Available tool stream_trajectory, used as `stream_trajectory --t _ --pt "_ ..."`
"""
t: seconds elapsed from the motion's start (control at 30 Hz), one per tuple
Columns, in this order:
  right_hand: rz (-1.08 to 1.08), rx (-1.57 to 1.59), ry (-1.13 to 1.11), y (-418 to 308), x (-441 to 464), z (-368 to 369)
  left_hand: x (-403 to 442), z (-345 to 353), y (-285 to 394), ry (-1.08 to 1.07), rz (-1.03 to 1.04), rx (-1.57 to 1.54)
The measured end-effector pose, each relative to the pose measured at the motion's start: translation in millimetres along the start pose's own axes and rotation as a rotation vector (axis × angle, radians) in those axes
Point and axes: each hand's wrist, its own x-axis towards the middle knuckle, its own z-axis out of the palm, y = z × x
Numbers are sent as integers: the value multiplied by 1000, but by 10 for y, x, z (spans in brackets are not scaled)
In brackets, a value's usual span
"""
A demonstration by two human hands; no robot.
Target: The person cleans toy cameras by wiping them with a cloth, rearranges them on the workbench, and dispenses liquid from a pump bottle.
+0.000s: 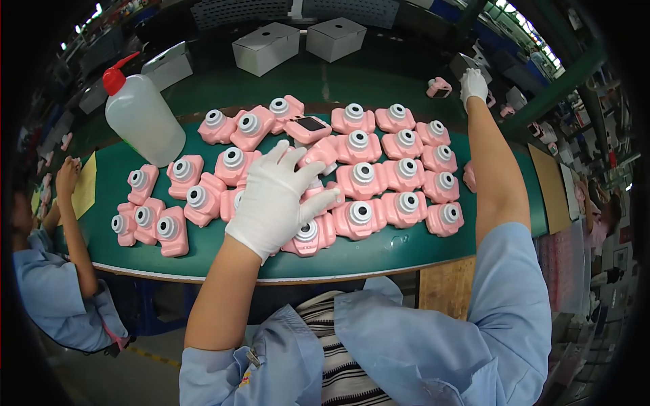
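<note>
While the left hand (269, 201) spreads its gloved fingers wide over the pink cameras (361, 176) mid-frame, the right hand (474, 86) is way off upper right, fingers curled, can't tell if it's holding anything. Most cameras sit lens-up in loose rows, probably so they're easy to grab.

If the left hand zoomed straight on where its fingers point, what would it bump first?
Probably the pink camera with the dark screen, just beyond the left hand's middle fingers. I can't tell exactly how high the hand is, so it might pass over it.
</note>
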Motion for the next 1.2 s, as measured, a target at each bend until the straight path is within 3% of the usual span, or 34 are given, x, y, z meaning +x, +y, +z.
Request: stream_trajectory --t 0.07,0.1,0.2,0.27,0.3,0.4,0.43,0.53,0.57,0.67,0.7,0.73,0.8,0.9,0.93,1.0,1.07,1.13,1.2 --pt "403 496 130 -340 -48 -182 5 3 -8 9 2 -1" --pt "367 575 213 -561 -92 -399 15 -11 -4 -12 -13 -18" --pt "27 291 -88 -837 -189 -576 27 -21 -12 -16 -24 -27" --pt "-986 202 -181 -534 -207 362 24 -18 -29 -36 -26 -18" --pt "-217 226 -431 -938 -513 -238 33 -27 -34 -43 -31 -26" --pt "-207 142 -667 -1016 -399 -487 23 -27 -25 -27 -30 -21" --pt "-267 50 -672 -1049 -417 -637 17 -36 -26 -13 -26 -11" --pt "-167 144 -715 -1143 -504 -938 0 -13 -61 -35 -71 -83" --pt "39 356 -796 -1227 -571 -1099 -9 -2 -64 31 -35 -86" --pt "75 1092 -797 -1200 -569 -927 -25 69 -99 135 -57 -218" --pt "139 1065 -801 -1433 -637 -1359 -22 60 -126 82 -101 -295" --pt "203 1043 -798 -1766 -746 -1888 -28 3 -93 181 -91 -367" --pt "107 1184 -870 -1969 -906 -2157 -9 -134 8 377 -59 -514" --pt "-109 1296 -811 -2404 -1436 -2896 -97 -95 103 490 -245 -942" --pt "-83 1356 -760 -2532 -1623 -3048 -141 -78 131 534 -318 -1082" --pt "-169 1375 -739 -2704 -1970 -3241 -195 -190 325 375 -308 -1353" --pt "-20 1660 -833 -2884 -2318 -3462 -165 -158 542 372 -192 -1232" --pt "79 1900 -746 -2975 -2527 -3461 -314 -104 701 327 -520 -1627" --pt "225 1993 -670 -2967 -2623 -3373 -430 -26 614 251 -496 -2108"
